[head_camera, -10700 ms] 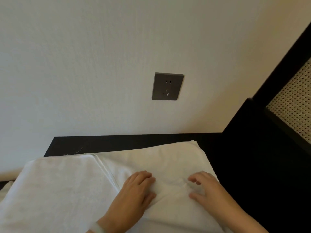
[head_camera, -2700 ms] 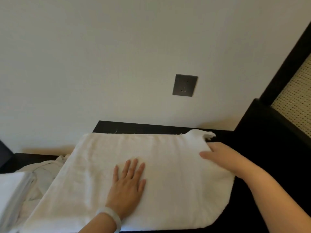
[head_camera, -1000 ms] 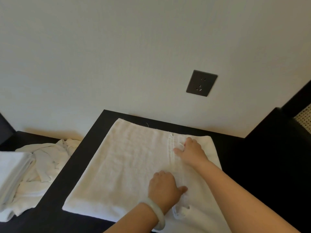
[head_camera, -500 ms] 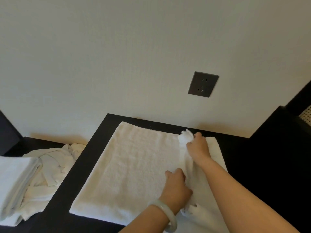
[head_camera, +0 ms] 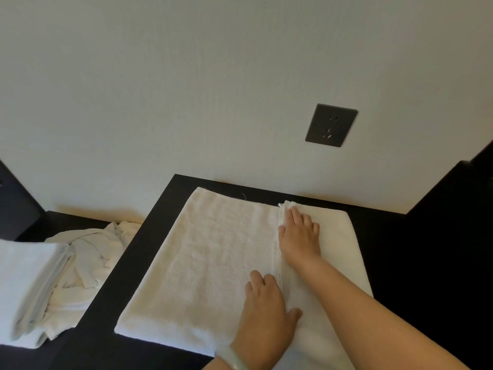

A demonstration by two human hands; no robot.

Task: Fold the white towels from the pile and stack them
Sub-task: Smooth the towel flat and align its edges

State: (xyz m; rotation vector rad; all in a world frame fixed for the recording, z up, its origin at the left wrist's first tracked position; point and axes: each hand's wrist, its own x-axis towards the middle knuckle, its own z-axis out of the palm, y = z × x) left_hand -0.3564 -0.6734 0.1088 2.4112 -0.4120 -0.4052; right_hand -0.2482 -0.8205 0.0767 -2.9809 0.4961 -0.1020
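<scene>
Dark tabletop (head_camera: 138,263), pale wall (head_camera: 186,76), socket (head_camera: 330,125). Left hand (head_camera: 265,313) and right hand (head_camera: 300,236) press the towel (head_camera: 213,263), fingers straight; stack (head_camera: 26,284) cut off lower left.

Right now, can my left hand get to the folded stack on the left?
Probably yes: the left hand lies flat on the towel, holding nothing, and nothing tall stands between it and the folded stack.

1. At 9 o'clock, the folded towel stack (head_camera: 29,287) runs off the left edge and hides part of the crumpled towel pile (head_camera: 88,260).
2. At 5 o'clock, your right forearm (head_camera: 360,316) covers the spread towel's (head_camera: 213,263) near right corner.
3. At 6 o'clock, the bottom edge cuts your blurred bangle (head_camera: 234,361).
</scene>
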